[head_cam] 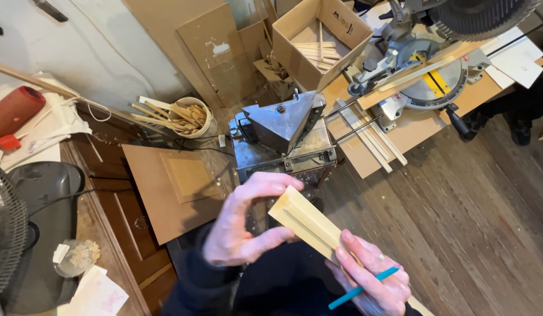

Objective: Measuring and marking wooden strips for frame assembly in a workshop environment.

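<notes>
nearest, the right hand at about 5 o'clock is clenched around the lower part of a pale wooden strip and also pinches a blue pencil under its fingers. the left hand at 7 o'clock grips the strip's upper end between thumb and fingers, so the strip sits tilted in the middle, held by both hands above the lap. a groove runs along its face; no pencil mark shows on it, so any marking looks not yet done, as far as can be judged.

just beyond, at the centre, stands a grey metal machine with a wedge-shaped top. at 10 o'clock a bucket holds wood offcuts. farther, at 12 o'clock, a cardboard box carries more thin sticks, and at 2 o'clock a mitre saw rests on the desk with loose strips beside it.
</notes>
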